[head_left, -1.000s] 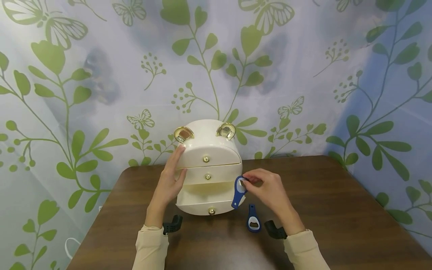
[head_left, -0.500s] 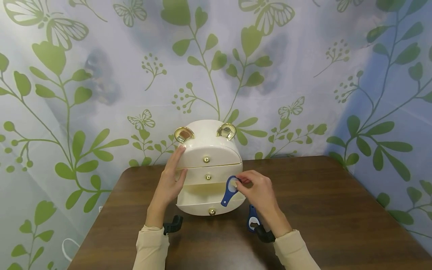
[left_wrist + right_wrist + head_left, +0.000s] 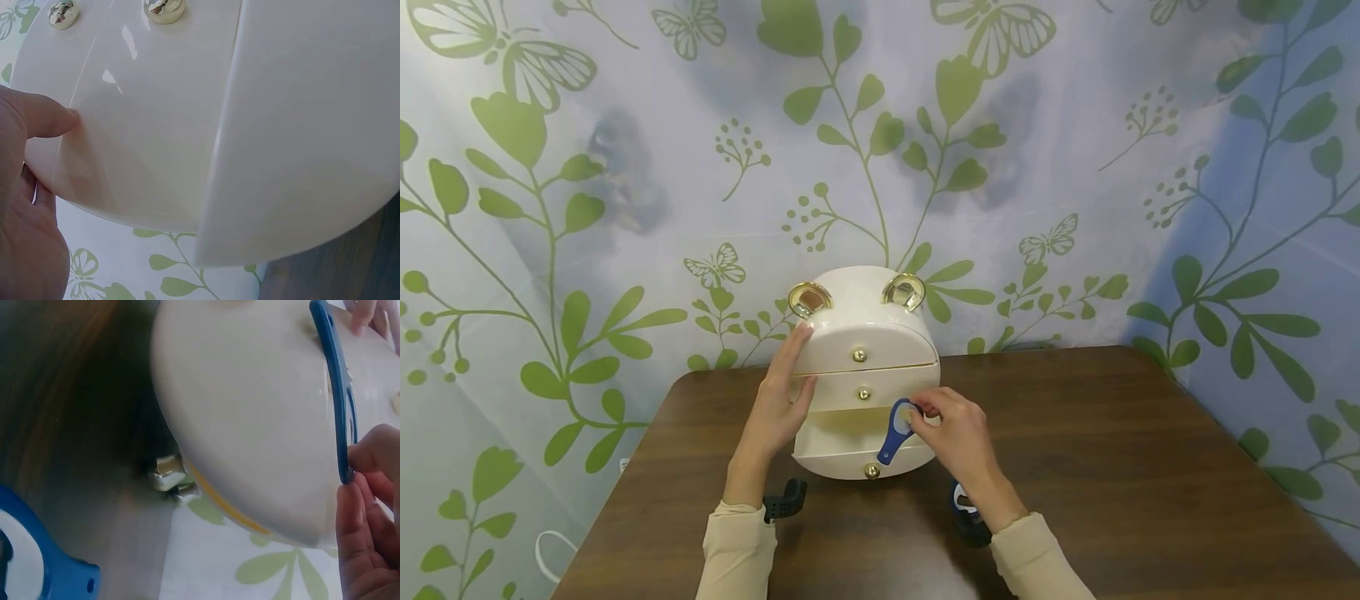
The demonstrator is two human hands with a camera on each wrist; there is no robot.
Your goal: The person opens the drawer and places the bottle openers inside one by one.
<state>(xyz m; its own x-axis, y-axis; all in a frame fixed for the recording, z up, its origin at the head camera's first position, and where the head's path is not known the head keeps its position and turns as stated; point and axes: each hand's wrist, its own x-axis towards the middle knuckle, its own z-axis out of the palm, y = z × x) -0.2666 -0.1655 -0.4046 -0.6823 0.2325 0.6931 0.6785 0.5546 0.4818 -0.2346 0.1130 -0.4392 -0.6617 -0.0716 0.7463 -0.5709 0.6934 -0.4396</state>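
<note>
A white rounded mini drawer cabinet [image 3: 863, 312] with gold ears stands at the back of the table. Its bottom drawer [image 3: 833, 467] is pulled out, while the two drawers above it are closed. Against the cabinet's left side rests my left hand [image 3: 777, 410], fingers extended, thumb touching the front. My right hand [image 3: 958, 429] pinches a blue bottle opener [image 3: 895, 435] by its wide end, its narrow end slanting down over the open drawer's front. In the right wrist view the opener appears edge-on. A second blue bottle opener [image 3: 53, 575] lies on the table, partly hidden under the right wrist.
The brown table [image 3: 1097, 467] spreads to both sides of the cabinet. Behind it hangs a leaf-and-butterfly patterned curtain [image 3: 1075, 150]. A black wrist mount [image 3: 784, 499] sits on the left wrist, and a white cord [image 3: 546, 558] shows at the lower left.
My right hand has carried the bottle opener leftward, from the cabinet's right edge to in front of the open drawer. The right wrist now covers part of the second opener. My left hand stays put.
</note>
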